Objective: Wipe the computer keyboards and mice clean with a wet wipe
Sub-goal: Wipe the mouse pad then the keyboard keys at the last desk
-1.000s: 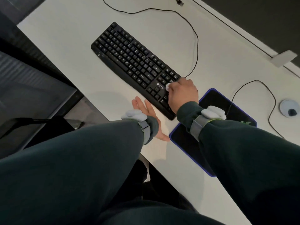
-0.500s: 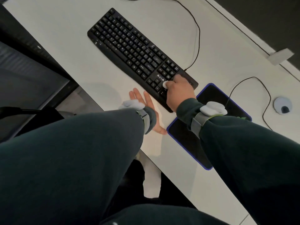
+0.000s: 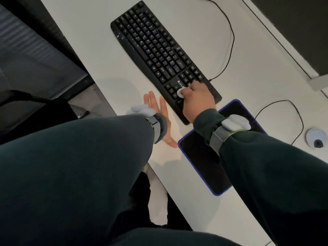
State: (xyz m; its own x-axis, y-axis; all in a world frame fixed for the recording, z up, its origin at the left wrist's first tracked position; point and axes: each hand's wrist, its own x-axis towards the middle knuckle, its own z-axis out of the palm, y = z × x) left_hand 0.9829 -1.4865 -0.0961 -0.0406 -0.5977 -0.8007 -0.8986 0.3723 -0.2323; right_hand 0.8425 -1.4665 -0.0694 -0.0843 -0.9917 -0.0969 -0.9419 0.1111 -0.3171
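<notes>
Down on the keys: wipe at the keyboard's right end

Knuckles up, the right hand (image 3: 195,98) curls over the right end of the black keyboard (image 3: 156,45), gripping a bunched white wet wipe (image 3: 181,92) and pressing it onto the keys beside the printed logo. Its sleeved forearm crosses the far corner of the blue-edged mouse pad (image 3: 200,157). The left hand (image 3: 159,112) lies flat on the white counter (image 3: 99,50), fingers straight and spread, thumb angled toward the pad, just beside the keyboard's near edge. The keyboard sits diagonally on the counter, its cable (image 3: 230,38) looping behind it.
</notes>
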